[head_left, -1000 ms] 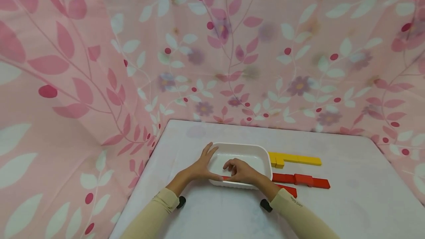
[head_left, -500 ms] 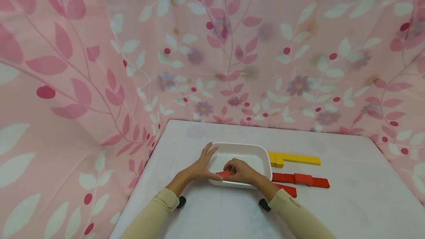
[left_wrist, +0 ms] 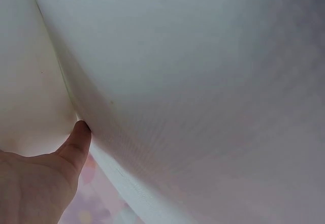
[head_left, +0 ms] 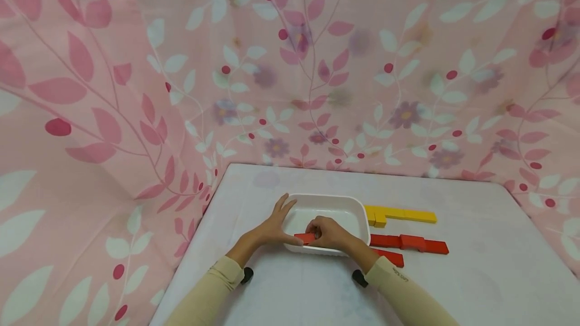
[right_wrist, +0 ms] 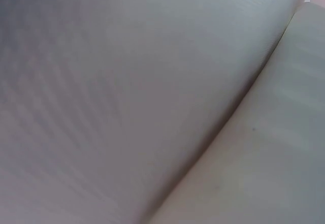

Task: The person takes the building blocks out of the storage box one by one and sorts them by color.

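Note:
A white rectangular tray [head_left: 369, 225] sits on the cloth in front of me. My left hand [head_left: 273, 229] spans its left end, fingers spread toward the far left corner and thumb reaching along the front side. In the left wrist view, part of that left hand [left_wrist: 43, 183] shows with a fingertip at a white edge. My right hand [head_left: 333, 233] is over the tray's front part, fingers curled, and pinches a red block [head_left: 303, 238] just inside the front rim. The left thumb's tip is right beside this block. The right wrist view shows pale surfaces with no fingers.
Right of the tray lie yellow blocks [head_left: 408, 216] in a row, red blocks [head_left: 412, 242] in another row, and a shorter red block [head_left: 390, 257] nearer me. The white-covered table [head_left: 489, 275] meets a pink floral curtain [head_left: 312, 64] behind and at left.
The red block has come up into fuller view between my hands, held by the right fingers. Both hands stay nearly in place; the head view has shifted slightly.

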### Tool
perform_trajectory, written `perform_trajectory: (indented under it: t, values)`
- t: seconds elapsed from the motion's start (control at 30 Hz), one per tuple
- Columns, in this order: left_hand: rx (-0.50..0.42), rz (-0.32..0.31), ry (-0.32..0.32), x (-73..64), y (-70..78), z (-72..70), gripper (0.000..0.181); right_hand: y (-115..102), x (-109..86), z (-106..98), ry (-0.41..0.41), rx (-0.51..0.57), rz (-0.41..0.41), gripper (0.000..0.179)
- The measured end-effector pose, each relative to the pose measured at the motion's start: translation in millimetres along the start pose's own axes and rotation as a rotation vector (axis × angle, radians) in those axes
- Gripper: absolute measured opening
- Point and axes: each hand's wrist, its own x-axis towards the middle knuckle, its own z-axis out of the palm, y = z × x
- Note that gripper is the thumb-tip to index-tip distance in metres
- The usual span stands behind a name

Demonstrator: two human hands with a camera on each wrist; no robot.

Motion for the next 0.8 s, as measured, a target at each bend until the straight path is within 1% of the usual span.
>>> perform_trajectory:
  t: [0.13, 0.3, 0.43, 0.53, 0.67, 0.73, 0.8]
  values:
    - [-0.006, 0.005, 0.000, -0.4, 0.2, -0.2, 0.125, -0.6, 0.4, 0.8, 0.020, -0.018, 0.023, 0.029]
    - [-0.010, 0.015, 0.010, -1.0, 0.6, -0.2, 0.122, -2.3, 0.9, 0.7, 0.093, -0.043, 0.083, 0.028]
    - [-0.007, 0.000, 0.005, -0.7, -0.9, -1.5, 0.122, -3.2, 2.8, 0.3, 0.129, -0.055, 0.110, 0.026]
    - [-0.008, -0.016, -0.007, 1.1, -2.2, -2.3, 0.122, -0.3, 5.0, -1.1, 0.153, -0.055, 0.137, 0.026]
    - [-0.011, -0.025, -0.029, 3.7, -2.0, -2.2, 0.122, 2.5, 6.4, -6.2, 0.195, -0.035, 0.208, 0.025]
    - [-0.009, -0.030, -0.037, 3.8, -1.3, -1.6, 0.122, 2.0, 5.5, -9.0, 0.210, -0.017, 0.231, 0.026]
    - [-0.010, -0.035, -0.037, 3.5, -0.9, -0.7, 0.123, 1.4, 4.0, -10.9, 0.218, -0.002, 0.230, 0.026]
